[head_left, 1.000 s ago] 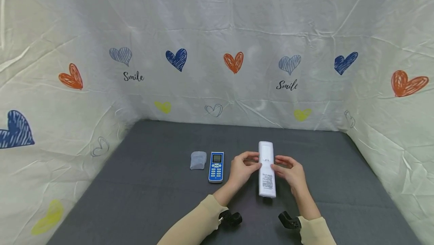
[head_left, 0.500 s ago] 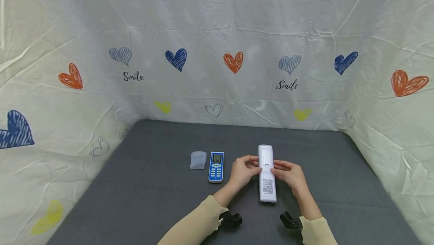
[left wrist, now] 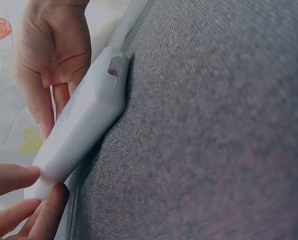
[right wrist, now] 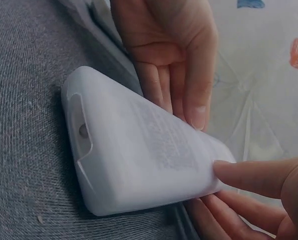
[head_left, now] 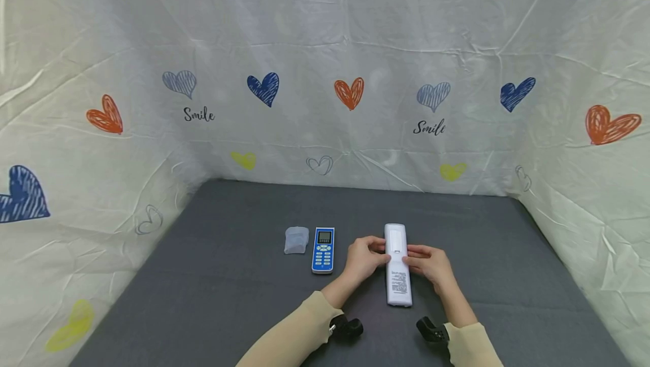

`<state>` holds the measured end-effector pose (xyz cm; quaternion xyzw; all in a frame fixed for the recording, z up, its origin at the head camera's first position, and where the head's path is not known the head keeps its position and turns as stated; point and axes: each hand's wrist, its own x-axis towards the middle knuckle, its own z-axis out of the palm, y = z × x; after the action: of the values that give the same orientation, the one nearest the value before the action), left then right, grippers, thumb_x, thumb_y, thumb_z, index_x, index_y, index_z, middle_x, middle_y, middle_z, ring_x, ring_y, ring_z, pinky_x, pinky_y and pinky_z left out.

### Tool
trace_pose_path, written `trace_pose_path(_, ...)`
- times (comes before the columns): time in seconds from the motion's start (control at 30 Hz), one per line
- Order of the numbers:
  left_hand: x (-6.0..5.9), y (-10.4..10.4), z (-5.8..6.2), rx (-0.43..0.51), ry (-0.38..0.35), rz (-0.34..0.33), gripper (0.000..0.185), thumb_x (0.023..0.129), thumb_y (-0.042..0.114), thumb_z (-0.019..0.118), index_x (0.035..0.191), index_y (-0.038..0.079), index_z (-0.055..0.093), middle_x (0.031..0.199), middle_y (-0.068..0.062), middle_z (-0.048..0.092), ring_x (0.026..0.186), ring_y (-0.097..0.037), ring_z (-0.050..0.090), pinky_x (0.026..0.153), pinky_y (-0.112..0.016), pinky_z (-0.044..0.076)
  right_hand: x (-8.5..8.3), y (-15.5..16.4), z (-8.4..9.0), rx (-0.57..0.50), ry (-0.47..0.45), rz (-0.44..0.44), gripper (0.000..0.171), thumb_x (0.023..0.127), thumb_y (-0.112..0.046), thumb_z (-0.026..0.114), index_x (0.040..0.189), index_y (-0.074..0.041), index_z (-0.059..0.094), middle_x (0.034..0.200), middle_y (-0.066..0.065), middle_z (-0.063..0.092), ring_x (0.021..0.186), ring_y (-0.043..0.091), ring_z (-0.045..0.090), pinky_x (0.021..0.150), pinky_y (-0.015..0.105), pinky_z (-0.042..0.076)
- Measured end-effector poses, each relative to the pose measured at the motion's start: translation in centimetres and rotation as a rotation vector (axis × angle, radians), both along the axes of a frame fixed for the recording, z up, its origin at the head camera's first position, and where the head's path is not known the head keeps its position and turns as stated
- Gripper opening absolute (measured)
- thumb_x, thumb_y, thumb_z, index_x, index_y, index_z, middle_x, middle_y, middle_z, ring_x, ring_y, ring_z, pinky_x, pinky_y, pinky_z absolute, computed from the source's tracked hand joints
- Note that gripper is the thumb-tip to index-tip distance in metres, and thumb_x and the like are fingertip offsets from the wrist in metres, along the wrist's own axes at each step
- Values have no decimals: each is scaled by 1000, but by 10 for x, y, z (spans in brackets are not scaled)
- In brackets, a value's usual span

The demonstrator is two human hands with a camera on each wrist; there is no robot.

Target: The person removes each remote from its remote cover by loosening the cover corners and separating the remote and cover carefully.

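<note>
A long white remote control [head_left: 396, 274] lies with its back up, showing a battery cover and a block of small print. My left hand [head_left: 363, 260] holds its left edge between thumb and fingers. On the opposite edge, my right hand [head_left: 430, 267] pinches it the same way. In the left wrist view, one end of the white remote [left wrist: 89, 115] rests against the grey cloth. The right wrist view has the small print [right wrist: 163, 137] on top and a dark round spot in the end face. Its button side is hidden underneath.
Left of the hands, a blue remote [head_left: 323, 250] with a small screen and pale buttons lies face up. Beside that sits a crumpled translucent plastic piece [head_left: 296, 240]. The grey cloth [head_left: 244, 293] meets white heart-print curtains [head_left: 304, 124] at the back and sides.
Both hands have brought the white remote down toward the person and onto the cloth, then shifted it slightly left. The blue remote and the plastic piece stay put.
</note>
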<state>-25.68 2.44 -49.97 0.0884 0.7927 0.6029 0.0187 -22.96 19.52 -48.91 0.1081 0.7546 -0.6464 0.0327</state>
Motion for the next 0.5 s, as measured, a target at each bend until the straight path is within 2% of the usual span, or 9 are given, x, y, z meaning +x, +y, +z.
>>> trace_pose_path(0.27, -2, 0, -2, 12, -61, -6, 33, 71, -7, 76, 103, -6, 68, 90, -16, 71, 76, -19, 69, 59, -26, 57, 0, 0, -1, 76, -17, -4, 40, 79, -2, 73, 116, 10, 62, 110, 25, 66, 82, 10, 67, 75, 30, 57)
trace_pose_path(0.5, -4, 1, -4, -16, -64, -12, 30, 72, -6, 75, 101, -7, 68, 87, -15, 70, 72, -17, 69, 58, -24, 56, -1, 0, -4, 266, -8, -49, 35, 76, -14, 78, 106, 2, 70, 97, 17, 72, 83, 14, 68, 68, 24, 53)
